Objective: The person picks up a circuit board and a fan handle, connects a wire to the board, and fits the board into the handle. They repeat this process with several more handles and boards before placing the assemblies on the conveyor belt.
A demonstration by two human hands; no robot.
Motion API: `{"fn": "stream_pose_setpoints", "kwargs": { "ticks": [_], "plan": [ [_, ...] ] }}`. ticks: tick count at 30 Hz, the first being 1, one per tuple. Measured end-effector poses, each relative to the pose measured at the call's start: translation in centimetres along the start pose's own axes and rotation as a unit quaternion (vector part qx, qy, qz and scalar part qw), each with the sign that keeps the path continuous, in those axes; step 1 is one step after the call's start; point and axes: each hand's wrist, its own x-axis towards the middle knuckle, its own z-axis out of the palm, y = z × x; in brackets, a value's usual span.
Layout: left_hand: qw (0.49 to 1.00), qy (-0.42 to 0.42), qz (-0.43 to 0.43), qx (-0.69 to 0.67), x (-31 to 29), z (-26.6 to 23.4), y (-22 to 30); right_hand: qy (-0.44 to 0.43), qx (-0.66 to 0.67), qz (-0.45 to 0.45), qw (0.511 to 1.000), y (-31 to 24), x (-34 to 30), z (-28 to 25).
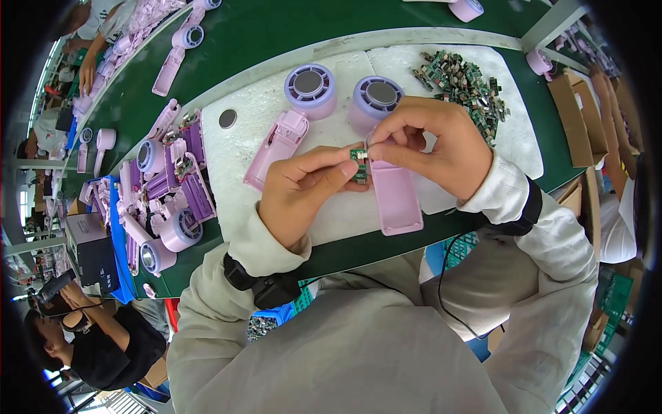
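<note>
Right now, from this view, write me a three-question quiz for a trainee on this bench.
1. Which hand grips the small green circuit board by its left edge?
2. True or false: the heap of circuit boards lies to the right of the loose grey disc in the picture.
3. The loose grey disc rests on: a) the green tabletop; b) the white foam; c) a cardboard box.
Key: 1. The left hand. 2. True. 3. b.

The green counter (338,259) carries white foam sheeting (227,159); directly left of the sheeting lie heaped lilac housings (181,231) and purple parts (195,196).
</note>
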Motion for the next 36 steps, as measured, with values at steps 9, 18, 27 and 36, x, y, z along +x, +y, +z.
{"fn": "stream_pose_setpoints", "kwargs": {
  "ticks": [9,18,27,36],
  "plan": [
    [0.998,-0.051,-0.034,0.018,-0.4,0.1,0.2,-0.046,0.064,0.037,0.996,0.1,-0.8,-0.5],
    [0.998,-0.040,0.012,0.049,-0.5,0.3,0.0,-0.044,0.034,0.004,0.998,0.5,-0.6,0.0],
    [0.999,0.025,0.015,0.028,-0.2,0.6,0.3,0.005,-0.050,-0.068,0.996,-0.2,0.2,0.8],
    [0.999,0.029,-0.016,-0.023,-0.8,0.9,0.9,0.022,0.118,0.045,0.992,1.1,2.6,-1.2]
  ]
}}
